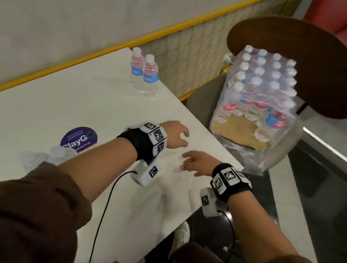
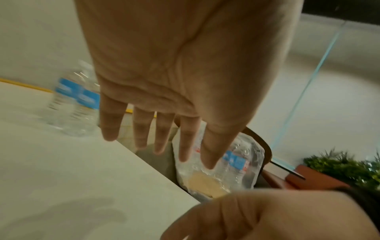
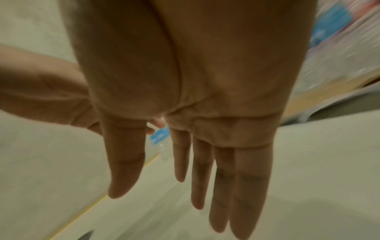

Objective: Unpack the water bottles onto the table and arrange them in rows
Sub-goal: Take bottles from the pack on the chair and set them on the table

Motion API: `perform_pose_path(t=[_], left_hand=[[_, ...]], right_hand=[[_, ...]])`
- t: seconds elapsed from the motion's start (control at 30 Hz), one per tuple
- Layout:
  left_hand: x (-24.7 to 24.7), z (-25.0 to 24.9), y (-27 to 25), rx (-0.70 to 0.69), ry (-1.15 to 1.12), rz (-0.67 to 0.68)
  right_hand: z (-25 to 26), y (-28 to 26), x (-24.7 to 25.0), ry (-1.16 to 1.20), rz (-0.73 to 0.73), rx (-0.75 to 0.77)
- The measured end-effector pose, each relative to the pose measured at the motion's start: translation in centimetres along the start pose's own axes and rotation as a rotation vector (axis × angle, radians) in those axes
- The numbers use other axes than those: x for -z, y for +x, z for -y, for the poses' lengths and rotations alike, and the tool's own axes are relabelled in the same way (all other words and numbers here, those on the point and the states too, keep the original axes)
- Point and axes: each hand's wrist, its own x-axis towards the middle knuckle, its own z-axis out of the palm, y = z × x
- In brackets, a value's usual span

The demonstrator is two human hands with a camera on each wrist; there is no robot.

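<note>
Two water bottles [image 1: 145, 74] with blue labels stand side by side at the far corner of the white table [image 1: 61, 97]. A shrink-wrapped pack of bottles [image 1: 260, 92] sits on a chair beyond the table's right edge, its near side torn open over a cardboard base. My left hand [image 1: 176, 136] hovers over the table near that edge, fingers straight, holding nothing. My right hand [image 1: 194, 163] is just beside it, fingers straight and empty. The left wrist view shows the two bottles [image 2: 76, 100] and the pack [image 2: 226, 164] past my left hand's fingers [image 2: 144, 129]. My right hand's fingers [image 3: 242, 178] spread over the table.
A round purple sticker [image 1: 79, 139] lies on the table at the left, with crumpled clear plastic [image 1: 39, 158] near my left sleeve. A brown chair back [image 1: 324, 70] rises behind the pack. A yellow-railed mesh panel [image 1: 191, 62] borders the table's far side.
</note>
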Motion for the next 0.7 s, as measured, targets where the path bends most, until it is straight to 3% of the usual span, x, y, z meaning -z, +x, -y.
perform_pose_path(t=[0.1, 0.27, 0.33, 0.47, 0.6, 0.7], left_hand=[[0.2, -3.9, 4.9, -0.042, -0.009, -0.060], [1.8, -8.7, 10.6, -0.087, -0.155, -0.126], [1.9, -9.7, 11.9, -0.088, -0.218, -0.160], [1.3, -10.3, 12.6, -0.067, -0.300, -0.168], [1.1, -9.9, 13.0, -0.063, -0.346, -0.130], [1.5, -11.0, 12.9, -0.096, -0.432, -0.021]], right_hand=[[-2.2, -0.1, 5.5, 0.122, -0.216, -0.028], [-4.9, 0.0, 14.3, 0.359, -0.840, -0.066], [-5.7, 0.8, 17.1, 0.454, -0.983, -0.087], [-6.9, 2.9, 19.7, 0.532, -0.997, -0.146], [-7.5, 3.2, 20.6, 0.576, -1.040, -0.080], [-7.1, 3.3, 18.8, 0.506, -0.983, 0.025]])
